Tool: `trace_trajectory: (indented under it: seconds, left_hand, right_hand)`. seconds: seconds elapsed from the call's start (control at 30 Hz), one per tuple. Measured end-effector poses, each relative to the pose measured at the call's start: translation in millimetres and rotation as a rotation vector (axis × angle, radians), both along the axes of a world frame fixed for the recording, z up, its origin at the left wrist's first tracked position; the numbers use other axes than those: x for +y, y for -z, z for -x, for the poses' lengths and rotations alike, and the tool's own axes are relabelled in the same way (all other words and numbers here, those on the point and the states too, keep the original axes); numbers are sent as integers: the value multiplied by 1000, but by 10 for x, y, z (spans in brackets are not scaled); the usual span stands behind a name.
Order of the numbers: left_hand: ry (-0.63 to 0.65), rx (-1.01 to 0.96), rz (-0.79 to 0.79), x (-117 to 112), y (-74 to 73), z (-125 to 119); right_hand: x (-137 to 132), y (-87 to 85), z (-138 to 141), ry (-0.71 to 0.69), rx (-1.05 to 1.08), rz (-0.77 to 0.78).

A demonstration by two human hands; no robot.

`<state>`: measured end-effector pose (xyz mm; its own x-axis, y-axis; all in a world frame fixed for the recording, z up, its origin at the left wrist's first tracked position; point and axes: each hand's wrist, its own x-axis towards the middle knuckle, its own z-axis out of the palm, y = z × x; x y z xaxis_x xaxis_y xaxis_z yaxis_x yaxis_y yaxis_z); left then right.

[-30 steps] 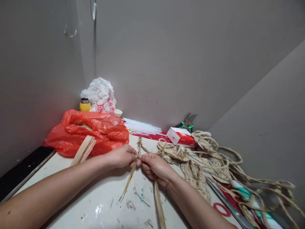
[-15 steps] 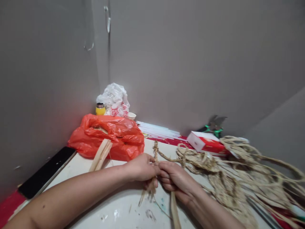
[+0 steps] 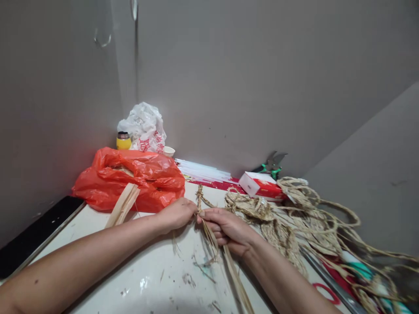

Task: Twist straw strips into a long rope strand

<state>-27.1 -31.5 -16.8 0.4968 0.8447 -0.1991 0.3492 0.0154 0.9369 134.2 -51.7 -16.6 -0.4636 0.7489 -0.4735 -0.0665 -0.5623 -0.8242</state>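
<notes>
My left hand (image 3: 179,214) and my right hand (image 3: 228,230) meet over the white tabletop (image 3: 157,270). Both are closed in a pinch around a thin twisted straw cord (image 3: 199,201), whose knotted end points away from me. Loose dry strands (image 3: 209,235) hang below the fingertips. A long flat strip of dry fiber (image 3: 237,281) runs from under my right hand toward the near edge. Left of my left hand, a bundle of pale strips (image 3: 123,205) leans against a red plastic bag (image 3: 144,174). The fingertips partly hide the cord.
Coiled straw rope (image 3: 288,222) spreads over the right side, beside a red-and-white box (image 3: 262,185) and pruning shears (image 3: 272,165). White sticks (image 3: 203,171) lie at the back. A black phone (image 3: 39,231), yellow jar (image 3: 123,141) and white plastic bag (image 3: 145,124) are left.
The view has shifted, so everything sits further left and slightly higher. My left fingers have drawn up beside the right ones, and the hanging strands show more. Both hands remain on the cord.
</notes>
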Motion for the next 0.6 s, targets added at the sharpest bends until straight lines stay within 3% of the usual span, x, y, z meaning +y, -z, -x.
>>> trace_trajectory:
  seconds: [0.07, 0.13, 0.3, 0.47, 0.6]
  left_hand:
    - [46, 49, -112, 40, -21, 26]
    - [86, 57, -128, 75, -26, 40]
    - [105, 24, 11, 87, -15, 39]
    - [103, -34, 230, 43, 11, 32]
    - [37, -25, 191, 23, 46, 16]
  right_hand:
    - [2, -13, -17, -33, -52, -21]
    - [2, -23, -30, -74, -91, -64]
    - [-13, -42, -35, -99, -247, -243]
    - [-36, -66, 3, -124, -559, -530]
    - [-40, -117, -42, -141, -729, -640]
